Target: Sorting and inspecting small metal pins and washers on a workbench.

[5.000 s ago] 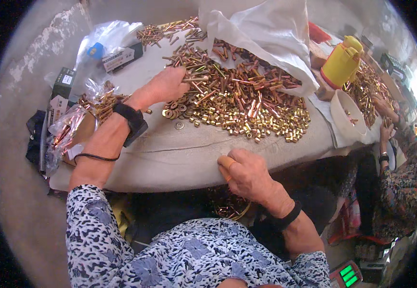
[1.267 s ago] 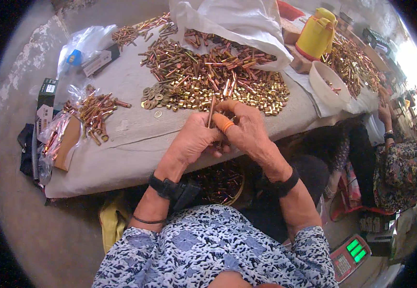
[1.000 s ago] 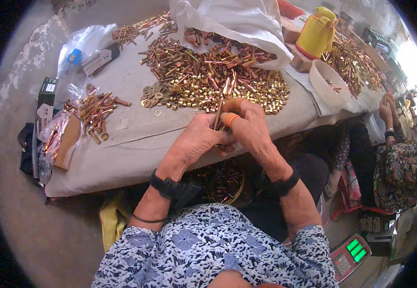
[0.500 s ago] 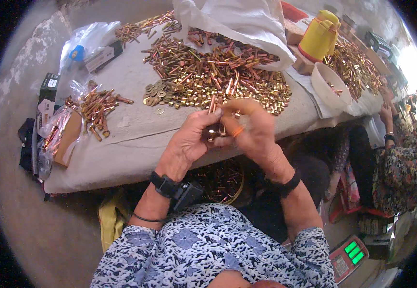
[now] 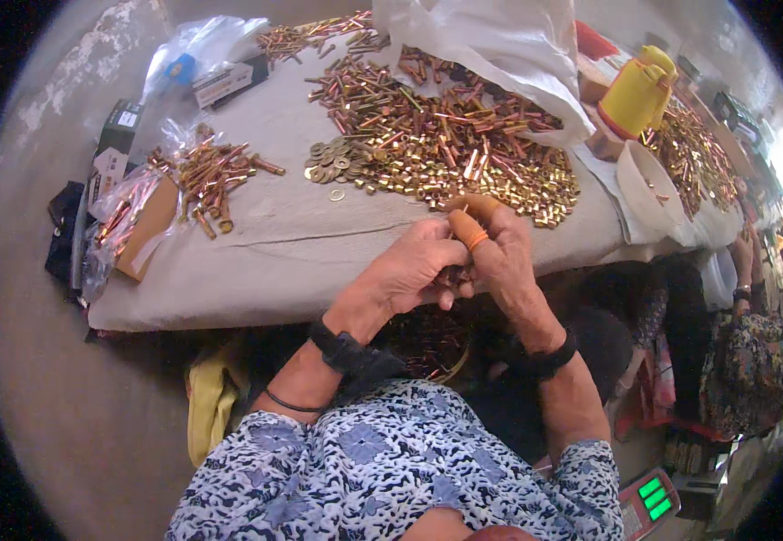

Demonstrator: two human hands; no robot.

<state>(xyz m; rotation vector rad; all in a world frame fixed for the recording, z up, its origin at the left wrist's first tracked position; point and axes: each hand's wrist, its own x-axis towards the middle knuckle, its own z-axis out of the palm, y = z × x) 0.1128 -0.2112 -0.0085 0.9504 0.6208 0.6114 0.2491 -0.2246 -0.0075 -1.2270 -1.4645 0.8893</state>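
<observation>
My left hand [image 5: 409, 269] is closed, with copper-coloured bolts [image 5: 454, 273] partly showing between its curled fingers. Pressed against it, my right hand [image 5: 505, 257] wears orange finger covers and bends its fingers in a pinch. What that pinch holds is too small and covered to make out. Both hands are just off the near edge of the cloth-covered table [image 5: 283, 261]. Beyond them lies a heap of small brass-coloured sleeves or nuts [image 5: 500, 185], with loose bolts [image 5: 446, 113] behind. Flat washers [image 5: 333, 162] are piled at the heap's left side.
Another bolt pile [image 5: 220, 180] lies left, by an opened cardboard box [image 5: 150, 230]. A white sack [image 5: 491, 45] stands behind the heap. To the right are a yellow jug [image 5: 637, 95] and a white bowl [image 5: 649, 189]. Another person [image 5: 752, 361] sits far right.
My hands have come closer together and the fingers of the left have closed over the bolts. The upright bolt seen between them earlier no longer shows. The whole view has shifted slightly.
</observation>
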